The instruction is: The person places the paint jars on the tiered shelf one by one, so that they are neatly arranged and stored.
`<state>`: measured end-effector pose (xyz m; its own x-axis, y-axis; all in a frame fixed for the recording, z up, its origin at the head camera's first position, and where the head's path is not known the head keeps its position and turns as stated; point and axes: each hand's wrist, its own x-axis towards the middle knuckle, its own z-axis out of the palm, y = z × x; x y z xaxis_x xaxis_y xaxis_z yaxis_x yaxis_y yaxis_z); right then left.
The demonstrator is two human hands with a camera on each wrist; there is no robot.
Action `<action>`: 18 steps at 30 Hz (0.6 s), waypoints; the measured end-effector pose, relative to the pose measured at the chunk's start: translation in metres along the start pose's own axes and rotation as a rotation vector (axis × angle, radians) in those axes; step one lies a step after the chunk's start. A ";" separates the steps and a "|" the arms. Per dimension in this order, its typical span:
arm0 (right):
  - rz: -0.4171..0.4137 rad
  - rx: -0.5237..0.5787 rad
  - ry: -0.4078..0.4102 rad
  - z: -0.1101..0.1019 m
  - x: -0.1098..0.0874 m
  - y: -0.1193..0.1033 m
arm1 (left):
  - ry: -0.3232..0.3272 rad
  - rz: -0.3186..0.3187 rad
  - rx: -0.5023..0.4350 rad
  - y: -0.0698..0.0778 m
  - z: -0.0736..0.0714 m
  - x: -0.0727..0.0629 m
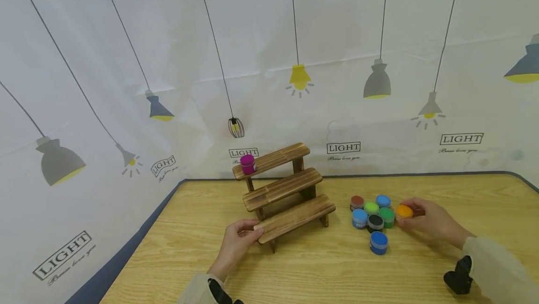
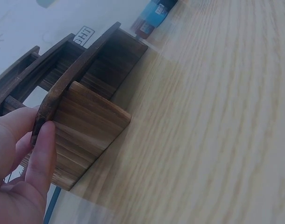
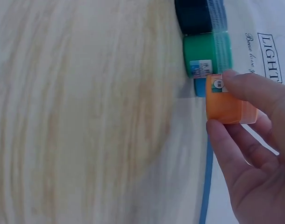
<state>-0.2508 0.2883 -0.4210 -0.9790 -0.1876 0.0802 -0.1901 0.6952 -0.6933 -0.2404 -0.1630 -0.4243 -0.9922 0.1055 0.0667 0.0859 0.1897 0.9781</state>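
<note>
My left hand pinches the left end of the lowest step of a three-tier wooden stand. In the left wrist view, the thumb and fingers of that hand lie on either side of the board's end. A magenta paint jar stands on the top step, at its left. On the right, my right hand grips an orange paint jar beside a cluster of other jars. The right wrist view shows this jar between thumb and fingers, close to a green jar.
Clustered on the wooden table are several paint jars, among them a red-brown one, a light green one and a black one. A dark blue jar sits nearer me. Behind rises a lamp-printed backdrop.
</note>
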 end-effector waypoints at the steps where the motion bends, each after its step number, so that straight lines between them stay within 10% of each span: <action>1: -0.003 -0.006 0.008 -0.002 -0.001 -0.002 | -0.001 0.001 0.000 0.000 0.000 0.000; 18: -0.153 -0.069 0.106 -0.007 -0.008 -0.045 | -0.013 0.011 -0.007 0.000 0.001 -0.002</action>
<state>-0.2347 0.2636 -0.3858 -0.9399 -0.2230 0.2585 -0.3382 0.7110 -0.6165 -0.2386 -0.1627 -0.4243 -0.9899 0.1207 0.0750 0.0963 0.1815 0.9787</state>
